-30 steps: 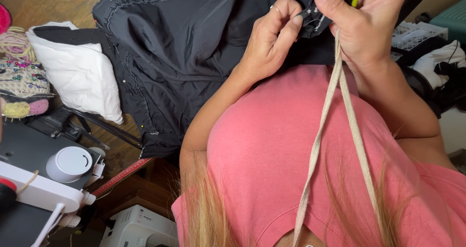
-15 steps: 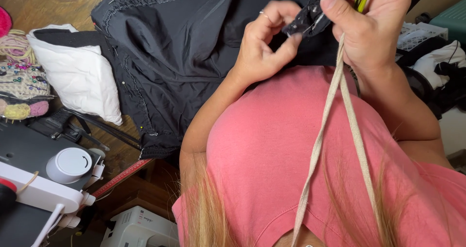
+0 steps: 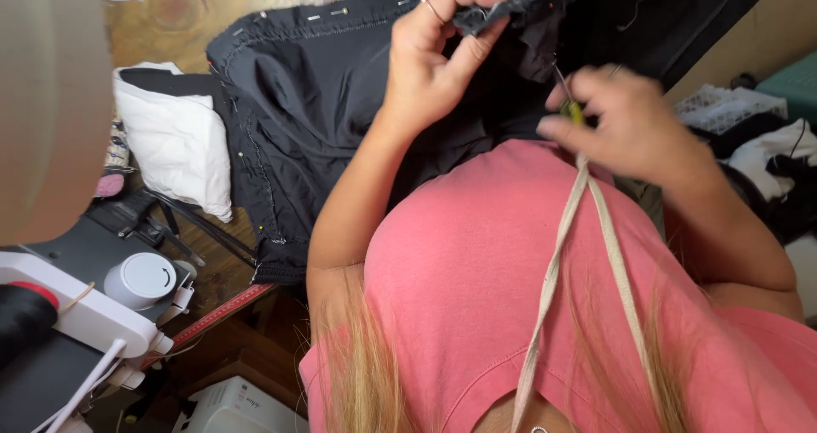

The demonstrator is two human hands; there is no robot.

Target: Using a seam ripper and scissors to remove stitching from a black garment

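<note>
Since half a second ago the right hand (image 3: 630, 127) has dropped away from the black garment (image 3: 340, 110), fingers curled around a small green-handled tool (image 3: 568, 101); view blurred. Left hand (image 3: 438, 54) still pinches a bunched fold of the garment, thumb against forefinger, up near top centre. Count: one garment, one tool, two beige tape strands (image 3: 587, 246), one white cushion (image 3: 174, 139).

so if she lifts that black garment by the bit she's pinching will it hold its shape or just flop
Probably flop: the black garment drapes in soft folds and bunches where the left hand pinches it. It looks light for its size. Pins along its hem may prick or snag.
</note>
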